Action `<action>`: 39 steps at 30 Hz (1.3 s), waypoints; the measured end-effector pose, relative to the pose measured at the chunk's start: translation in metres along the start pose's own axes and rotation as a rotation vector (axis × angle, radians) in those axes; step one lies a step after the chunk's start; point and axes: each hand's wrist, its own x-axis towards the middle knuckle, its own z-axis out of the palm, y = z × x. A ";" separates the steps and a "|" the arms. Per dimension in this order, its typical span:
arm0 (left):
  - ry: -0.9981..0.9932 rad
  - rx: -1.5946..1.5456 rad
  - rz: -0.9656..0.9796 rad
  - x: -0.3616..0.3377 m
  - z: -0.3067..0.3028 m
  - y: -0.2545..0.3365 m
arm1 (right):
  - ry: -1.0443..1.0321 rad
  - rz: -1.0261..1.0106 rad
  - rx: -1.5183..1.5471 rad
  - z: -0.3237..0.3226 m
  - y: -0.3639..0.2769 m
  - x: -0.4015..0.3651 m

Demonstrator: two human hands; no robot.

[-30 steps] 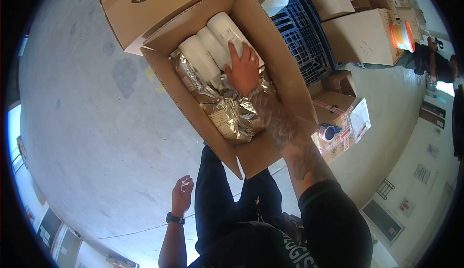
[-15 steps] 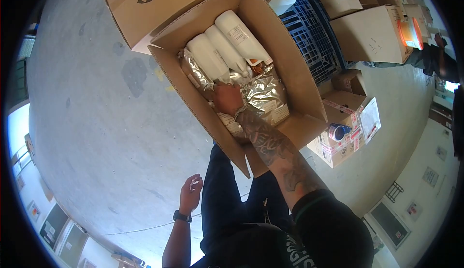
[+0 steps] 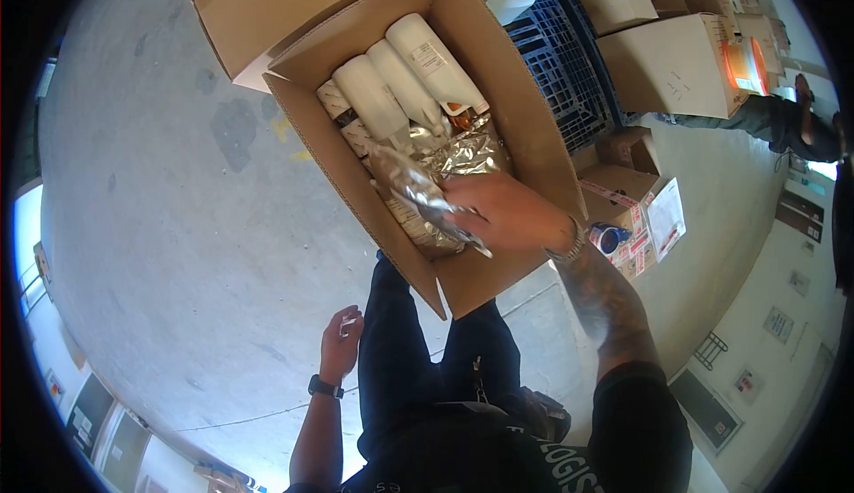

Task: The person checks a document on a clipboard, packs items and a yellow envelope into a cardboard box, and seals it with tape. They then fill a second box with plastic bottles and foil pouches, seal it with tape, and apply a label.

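My right hand (image 3: 511,213) grips one end of a silver foil pouch (image 3: 414,186), lifted at a slant inside the open cardboard box (image 3: 547,137). Three white plastic bottles (image 3: 374,97) lie side by side at the box's far end. A second foil pouch (image 3: 471,150) rests below them, partly behind my right hand. Small white-labelled cartons (image 3: 342,119) show along the left wall. My left hand (image 3: 340,346) hangs low beside my leg, fingers curled around something small and whitish that I cannot make out.
Another large carton (image 3: 294,4) adjoins the box at upper left. A blue plastic pallet (image 3: 569,66) is behind it. To the right, a taped carton (image 3: 636,217) carries a tape roll (image 3: 609,237) and a paper sheet (image 3: 665,219). Another person's arm (image 3: 803,92) shows at far right.
My right hand has moved right and toward me, pulling the foil pouch from the left side and uncovering the cartons there. My left hand has barely moved.
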 end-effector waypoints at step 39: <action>-0.033 -0.131 0.207 0.048 0.006 0.086 | 0.478 0.611 -0.247 0.111 0.099 0.201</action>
